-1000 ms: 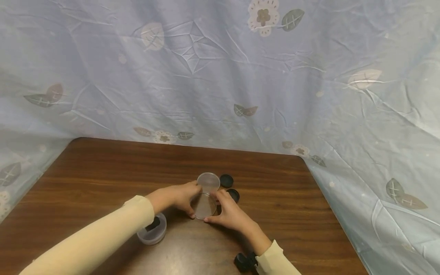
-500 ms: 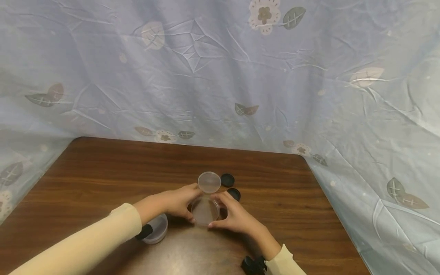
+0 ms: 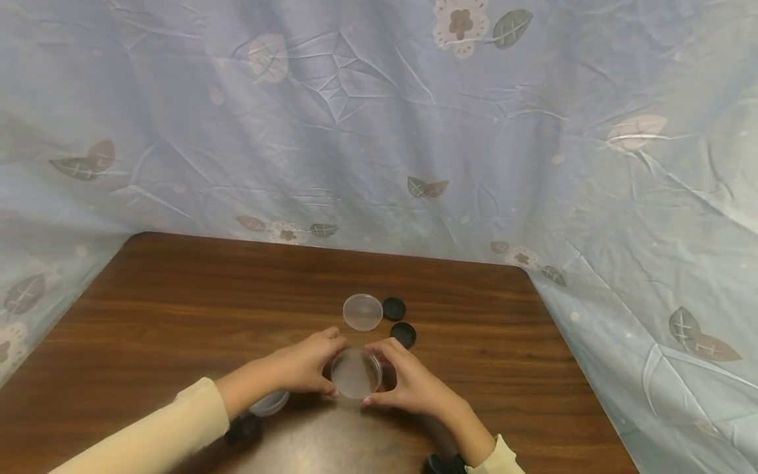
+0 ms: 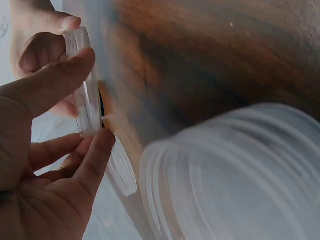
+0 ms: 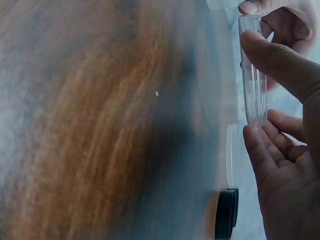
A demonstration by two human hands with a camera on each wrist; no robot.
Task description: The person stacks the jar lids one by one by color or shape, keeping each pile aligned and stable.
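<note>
Through the head camera I see a person's left hand (image 3: 308, 365) and right hand (image 3: 414, 382) holding one round clear dish (image 3: 355, 373) between them. The left hand grips its left side and the right hand grips its right side. The thumbs are at the near edge and the other fingers go to the far edge. A bit past the dish, a round clear lid (image 3: 363, 312) lies flat on the brown table (image 3: 177, 309). A small black disc (image 3: 393, 309) sits just beside the lid, and another black disc (image 3: 403, 335) lies closer to the right hand. A bit of a clear tub (image 3: 271, 403) peeks out by the left arm (image 3: 249, 385). A pale blue cloth (image 3: 367, 138) with leaves and flowers hangs behind.

From the left wrist I see the dish from its side, pinched by the left thumb and fingers. The clear tub looks big here.

From the right wrist I see the right thumb and fingers pinch the dish too, with the left hand across from it. I cannot tell if the dish touches the table
</note>
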